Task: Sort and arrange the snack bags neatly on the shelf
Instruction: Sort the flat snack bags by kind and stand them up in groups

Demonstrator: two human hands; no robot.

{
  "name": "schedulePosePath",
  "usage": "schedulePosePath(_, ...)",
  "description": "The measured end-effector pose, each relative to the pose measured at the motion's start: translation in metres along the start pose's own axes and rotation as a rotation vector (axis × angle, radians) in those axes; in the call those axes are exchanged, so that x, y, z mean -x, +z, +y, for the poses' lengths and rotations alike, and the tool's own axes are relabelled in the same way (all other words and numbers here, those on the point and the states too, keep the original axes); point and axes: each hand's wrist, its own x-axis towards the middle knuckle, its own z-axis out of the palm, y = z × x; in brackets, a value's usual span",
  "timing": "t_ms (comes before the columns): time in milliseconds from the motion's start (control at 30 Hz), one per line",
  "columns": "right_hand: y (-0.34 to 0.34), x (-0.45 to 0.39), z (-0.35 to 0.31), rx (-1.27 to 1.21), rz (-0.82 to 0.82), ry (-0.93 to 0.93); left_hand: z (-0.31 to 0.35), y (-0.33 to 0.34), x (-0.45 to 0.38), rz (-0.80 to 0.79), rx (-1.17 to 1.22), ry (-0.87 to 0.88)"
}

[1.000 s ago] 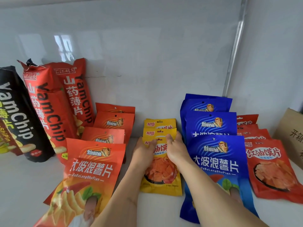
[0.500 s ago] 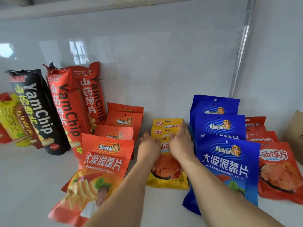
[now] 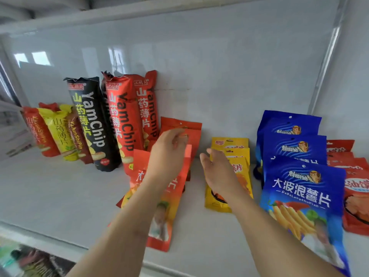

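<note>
A row of flat orange foil potato-chip bags (image 3: 159, 196) lies overlapped down the middle of the white shelf (image 3: 60, 196), running from the back wall toward the front edge. The left hand (image 3: 167, 154) hovers over the rear part of this row with fingers loosely curled near the top of a bag; whether it pinches the bag I cannot tell, since the picture is blurred there. Just right of that row, a shorter row of small yellow foil snack bags (image 3: 231, 148) lies overlapped the same way. The right hand (image 3: 217, 172) is over the front yellow bag, palm turned inward, fingers relaxed and spread, holding nothing.

Further right stands a row of larger blue foil potato-chip bags (image 3: 299, 192), the front one reaching nearly to the shelf's front edge. Beyond them, by the right edge, lie flat red foil snack bags (image 3: 357, 196), partly cut off by the frame.

To the left of the orange row, two tall red yam-chip tubes (image 3: 123, 120) and a tall black yam-chip tube (image 3: 91, 120) lean against the back wall. Near the back left corner, shorter yellow and red yam-chip bags (image 3: 58, 132) lean together.
</note>
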Motion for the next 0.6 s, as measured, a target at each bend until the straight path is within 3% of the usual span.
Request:
schedulePosePath(100, 0.025, 0.017, -0.01, -0.093, -0.065, 0.086, -0.058, -0.045, 0.018, -0.005, -0.248, -0.061)
schedulePosePath(200, 0.05, 0.028, -0.021, -0.085, -0.081, 0.172, -0.117, -0.064, 0.031, -0.214, -0.373, -0.315)
schedulePosePath(333, 0.074, 0.028, -0.035, -0.132, -0.026, 0.245, -0.15, -0.051, 0.029, -0.419, -0.174, -0.449)
schedulePosePath(500, 0.079, 0.016, -0.038, -0.139, 0.111, 0.308, -0.149, -0.025, 0.013, -0.355, 0.045, -0.482)
schedulePosePath(600, 0.077, 0.004, -0.033, -0.13, 0.154, 0.35, -0.144, -0.015, 0.001, -0.36, 0.018, -0.443)
